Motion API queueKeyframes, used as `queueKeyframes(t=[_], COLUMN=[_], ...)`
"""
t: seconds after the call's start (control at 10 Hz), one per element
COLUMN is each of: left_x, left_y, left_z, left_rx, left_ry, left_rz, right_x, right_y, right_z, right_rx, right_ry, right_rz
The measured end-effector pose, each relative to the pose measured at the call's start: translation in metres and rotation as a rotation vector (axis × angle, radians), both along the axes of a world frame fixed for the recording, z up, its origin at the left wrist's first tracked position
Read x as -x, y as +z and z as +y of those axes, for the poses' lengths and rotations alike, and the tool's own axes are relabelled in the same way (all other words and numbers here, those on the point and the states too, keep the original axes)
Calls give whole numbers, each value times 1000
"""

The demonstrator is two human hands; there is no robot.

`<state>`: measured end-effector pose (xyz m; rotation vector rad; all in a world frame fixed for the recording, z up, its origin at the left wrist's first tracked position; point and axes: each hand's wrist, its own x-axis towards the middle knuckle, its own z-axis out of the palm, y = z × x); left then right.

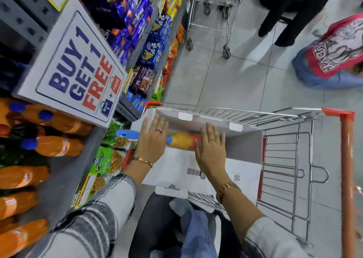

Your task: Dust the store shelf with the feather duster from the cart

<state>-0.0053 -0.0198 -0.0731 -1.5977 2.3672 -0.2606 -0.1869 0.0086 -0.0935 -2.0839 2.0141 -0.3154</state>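
Observation:
The feather duster lies across a white cardboard box [176,171] that sits in the wire cart [284,159]. Its blue ribbed handle [126,135] sticks out to the left past the box edge, and its yellow, orange and red feathers [182,141] rest inside the box. My left hand [152,142] is spread flat over the middle of the handle, fingers straight, not curled around it. My right hand [211,147] is open above the box flap, covering the end of the feathers. The grey store shelf [64,171] runs along my left.
Orange soda bottles [57,145] and green snack packets [104,161] fill the shelf under a "BUY 1 GET 1 FREE" sign [76,69]. Ahead stands a second cart [214,12]. A crouching person in a red shirt [334,51] and someone's black-clad legs [294,12] occupy the tiled aisle.

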Motion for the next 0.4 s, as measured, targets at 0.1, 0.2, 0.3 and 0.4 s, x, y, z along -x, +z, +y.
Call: queueKeyframes(t=[0.1,0.2,0.3,0.4], left_x=[-3,-7,-16,-24], left_y=[29,87,136,210], left_z=[-3,-7,-12,-13], left_rx=[102,184,268,417], left_ry=[64,150,190,259], left_rz=[115,231,300,402], right_x=[-8,-17,-26,-42], right_y=[26,74,118,186], right_z=[-6,-17,-29,-37], right_rx=[23,51,110,257], right_ry=[41,69,99,124], right_rz=[14,4,-10,-108])
